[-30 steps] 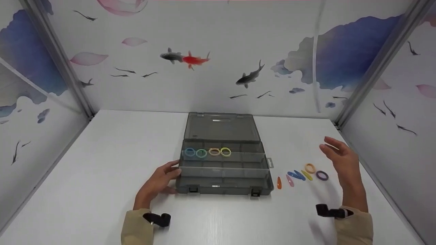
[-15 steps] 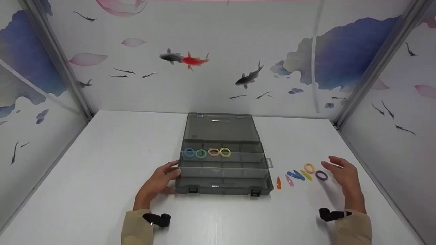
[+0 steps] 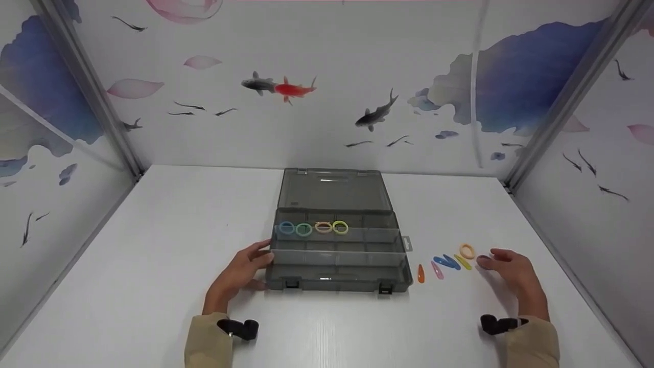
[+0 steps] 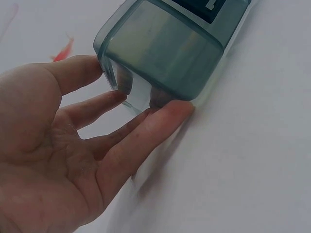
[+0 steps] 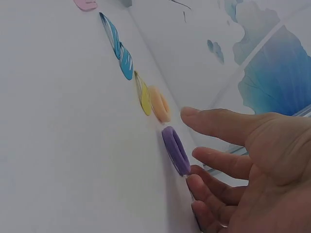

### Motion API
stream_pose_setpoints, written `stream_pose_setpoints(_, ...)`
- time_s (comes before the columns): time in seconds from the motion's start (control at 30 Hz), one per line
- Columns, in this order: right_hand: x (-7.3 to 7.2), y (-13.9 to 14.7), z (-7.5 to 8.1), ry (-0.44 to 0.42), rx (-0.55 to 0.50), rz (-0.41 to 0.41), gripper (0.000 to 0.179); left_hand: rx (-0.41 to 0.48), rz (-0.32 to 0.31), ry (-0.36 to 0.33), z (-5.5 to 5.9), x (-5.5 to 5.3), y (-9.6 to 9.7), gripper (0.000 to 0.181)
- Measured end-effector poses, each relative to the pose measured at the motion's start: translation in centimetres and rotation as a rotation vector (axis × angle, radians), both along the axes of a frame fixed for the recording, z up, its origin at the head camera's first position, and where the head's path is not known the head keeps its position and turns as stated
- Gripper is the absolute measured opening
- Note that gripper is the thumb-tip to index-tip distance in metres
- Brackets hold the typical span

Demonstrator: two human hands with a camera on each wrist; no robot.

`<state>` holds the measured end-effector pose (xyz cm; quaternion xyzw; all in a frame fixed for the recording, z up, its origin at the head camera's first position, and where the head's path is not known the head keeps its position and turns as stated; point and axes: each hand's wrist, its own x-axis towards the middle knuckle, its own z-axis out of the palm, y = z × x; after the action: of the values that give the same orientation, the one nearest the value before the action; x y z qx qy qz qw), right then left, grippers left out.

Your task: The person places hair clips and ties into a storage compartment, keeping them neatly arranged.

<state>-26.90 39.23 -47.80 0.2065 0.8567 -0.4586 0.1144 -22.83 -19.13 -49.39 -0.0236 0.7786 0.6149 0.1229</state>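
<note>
A grey see-through compartment box (image 3: 340,283) stands on the white table with its lid folded back. My left hand (image 3: 239,273) rests at its left side; in the left wrist view fingertips (image 4: 182,108) touch the box's corner (image 4: 160,53). In the far row lie blue (image 3: 286,228), green (image 3: 303,229), peach (image 3: 323,228) and yellow hair ties (image 3: 340,228). My right hand (image 3: 513,268) is over a purple hair tie (image 5: 176,150), partly hiding it in the head view. In the right wrist view the thumb is apart from that tie, with other fingertips close beside it.
Left of the right hand lie an orange hair tie (image 3: 467,251) and yellow (image 3: 462,261), blue (image 3: 446,262), pink (image 3: 437,270) and orange snap hair clips (image 3: 421,273). Printed wall panels (image 3: 327,128) enclose the table's back and sides.
My right hand has come down and toward the viewer, from above the right of the table to the purple hair tie. My left hand stays at the box.
</note>
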Motion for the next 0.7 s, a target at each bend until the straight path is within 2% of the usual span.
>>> stream_pose_setpoints(0.3,0.1,0.1,-0.6,0.047,0.066,0.012,0.077,0.024,-0.002,0.003,0.3,-0.2,0.3,0.058)
stream_pose_setpoints(0.5,-0.1,0.0,-1.0,0.044,0.081,0.014,0.063,0.032,0.002,0.015,0.2,-0.1,0.2,0.058)
stream_pose_setpoints(0.7,-0.1,-0.3,-1.0,0.040,0.087,0.035,0.061,0.019,0.008,0.010,0.1,0.0,0.1,0.058)
